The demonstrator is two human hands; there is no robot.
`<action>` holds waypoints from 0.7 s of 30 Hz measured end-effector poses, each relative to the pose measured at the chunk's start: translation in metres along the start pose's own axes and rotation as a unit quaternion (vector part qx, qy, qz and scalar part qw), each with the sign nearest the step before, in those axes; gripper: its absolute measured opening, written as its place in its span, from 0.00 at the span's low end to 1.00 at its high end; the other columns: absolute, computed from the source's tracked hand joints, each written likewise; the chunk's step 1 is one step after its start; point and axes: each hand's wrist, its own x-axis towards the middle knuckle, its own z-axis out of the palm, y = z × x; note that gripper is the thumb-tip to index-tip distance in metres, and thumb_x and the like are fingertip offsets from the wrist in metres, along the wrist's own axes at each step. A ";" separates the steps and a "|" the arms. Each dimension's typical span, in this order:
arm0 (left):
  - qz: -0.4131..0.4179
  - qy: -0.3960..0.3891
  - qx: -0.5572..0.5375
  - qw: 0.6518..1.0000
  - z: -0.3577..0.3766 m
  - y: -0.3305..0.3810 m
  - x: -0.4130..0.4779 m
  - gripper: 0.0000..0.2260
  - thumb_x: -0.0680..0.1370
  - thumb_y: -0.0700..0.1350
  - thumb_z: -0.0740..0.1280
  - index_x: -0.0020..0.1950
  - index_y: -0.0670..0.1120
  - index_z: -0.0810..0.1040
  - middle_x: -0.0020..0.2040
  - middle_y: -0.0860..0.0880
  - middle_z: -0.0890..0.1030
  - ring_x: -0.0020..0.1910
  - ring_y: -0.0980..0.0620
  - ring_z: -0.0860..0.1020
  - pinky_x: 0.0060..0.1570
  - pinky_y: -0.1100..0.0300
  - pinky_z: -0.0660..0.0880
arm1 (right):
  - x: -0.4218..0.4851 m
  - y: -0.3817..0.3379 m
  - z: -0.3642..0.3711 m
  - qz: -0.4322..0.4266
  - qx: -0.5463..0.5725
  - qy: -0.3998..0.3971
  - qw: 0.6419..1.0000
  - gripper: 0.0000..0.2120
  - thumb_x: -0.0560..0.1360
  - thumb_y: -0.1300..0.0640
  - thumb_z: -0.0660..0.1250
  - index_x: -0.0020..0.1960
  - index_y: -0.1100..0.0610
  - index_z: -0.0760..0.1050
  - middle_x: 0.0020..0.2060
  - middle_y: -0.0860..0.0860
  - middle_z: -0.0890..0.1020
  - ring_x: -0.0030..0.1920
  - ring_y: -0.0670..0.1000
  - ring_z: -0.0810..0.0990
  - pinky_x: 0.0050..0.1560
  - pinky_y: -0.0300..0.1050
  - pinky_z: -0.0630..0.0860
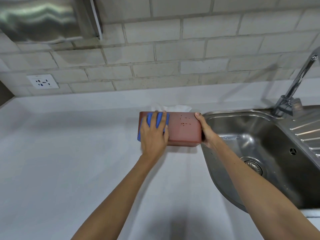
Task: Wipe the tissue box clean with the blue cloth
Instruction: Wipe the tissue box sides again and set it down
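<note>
Box (183, 129) sits on the counter (60, 161), at nine o'clock from the sink (259, 144). Left hand (154, 134) presses the cloth (159, 121) flat on its near face; right hand (205, 130) clasps its three-o'clock end. Tissue (174, 108) sticks out at twelve.

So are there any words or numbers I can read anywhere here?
Tissue box: small dark marks on its side, too blurred to read.
Wall socket: tiny print on the plate, too small to read.
Nothing else shows any writing.
</note>
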 end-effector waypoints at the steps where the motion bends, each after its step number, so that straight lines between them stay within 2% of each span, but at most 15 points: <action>1: -0.012 -0.011 -0.011 1.000 0.001 0.007 0.009 0.19 0.77 0.43 0.61 0.68 0.43 0.73 0.65 0.39 0.76 0.61 0.33 0.73 0.60 0.43 0.73 | 0.000 0.000 0.001 -0.001 0.002 -0.001 1.000 0.45 0.53 0.26 0.68 0.60 0.54 0.77 0.59 0.57 0.82 0.61 0.59 0.79 0.65 0.60 0.73; 3: -0.002 -0.018 -0.026 0.999 0.005 0.024 0.016 0.20 0.78 0.46 0.62 0.69 0.44 0.73 0.66 0.40 0.75 0.62 0.33 0.72 0.62 0.42 0.71 | -0.001 0.001 0.001 -0.004 0.006 -0.002 1.000 0.45 0.53 0.25 0.68 0.60 0.54 0.77 0.58 0.57 0.82 0.60 0.59 0.80 0.64 0.60 0.74; 6: 0.052 -0.041 -0.025 0.997 0.010 0.037 -0.002 0.22 0.77 0.51 0.56 0.68 0.45 0.74 0.66 0.41 0.76 0.61 0.33 0.74 0.60 0.42 0.73 | 0.000 0.001 0.000 -0.001 0.010 -0.006 1.000 0.47 0.50 0.25 0.69 0.60 0.54 0.78 0.58 0.57 0.82 0.60 0.59 0.80 0.64 0.60 0.74; 9: 0.087 -0.050 0.019 0.995 0.008 0.022 -0.030 0.21 0.76 0.51 0.55 0.67 0.50 0.75 0.66 0.43 0.77 0.60 0.35 0.75 0.58 0.39 0.73 | 0.000 0.003 -0.001 -0.001 0.009 -0.013 1.000 0.48 0.50 0.25 0.69 0.61 0.55 0.77 0.58 0.58 0.82 0.60 0.59 0.80 0.64 0.60 0.74; 12: 0.040 -0.026 0.008 0.999 0.005 0.007 -0.028 0.20 0.76 0.48 0.57 0.66 0.49 0.76 0.66 0.40 0.76 0.59 0.32 0.75 0.56 0.39 0.73 | 0.001 0.003 0.000 0.000 0.007 -0.010 1.000 0.46 0.52 0.26 0.68 0.60 0.55 0.77 0.59 0.59 0.81 0.60 0.59 0.80 0.63 0.59 0.75; 15: -0.056 -0.029 -0.041 0.997 0.007 0.019 -0.001 0.19 0.79 0.44 0.58 0.71 0.49 0.71 0.70 0.39 0.70 0.64 0.32 0.69 0.62 0.41 0.68 | -0.001 0.003 0.002 0.005 0.002 -0.005 1.000 0.42 0.51 0.25 0.68 0.56 0.51 0.78 0.57 0.56 0.82 0.52 0.54 0.82 0.48 0.49 0.81; 17: -0.058 -0.039 -0.054 0.996 0.012 0.033 0.013 0.20 0.80 0.44 0.57 0.72 0.49 0.68 0.72 0.40 0.68 0.66 0.35 0.67 0.65 0.43 0.65 | -0.002 0.003 0.002 0.005 0.003 -0.003 1.000 0.44 0.48 0.23 0.68 0.55 0.50 0.78 0.54 0.54 0.83 0.50 0.52 0.83 0.42 0.45 0.80; 19: -0.015 -0.050 -0.041 0.998 0.013 0.046 0.012 0.20 0.79 0.46 0.57 0.72 0.48 0.68 0.71 0.42 0.70 0.65 0.35 0.68 0.64 0.43 0.67 | 0.001 0.004 0.002 0.006 0.012 -0.001 1.000 0.47 0.45 0.22 0.69 0.56 0.51 0.79 0.53 0.54 0.84 0.52 0.53 0.83 0.49 0.48 0.81; 21: 0.052 -0.041 -0.030 0.997 0.014 0.050 -0.003 0.20 0.77 0.46 0.57 0.68 0.47 0.73 0.66 0.41 0.76 0.59 0.35 0.74 0.57 0.45 0.74 | 0.004 0.005 0.001 0.009 0.024 -0.001 1.000 0.48 0.45 0.23 0.70 0.57 0.52 0.80 0.54 0.54 0.84 0.54 0.54 0.83 0.57 0.53 0.79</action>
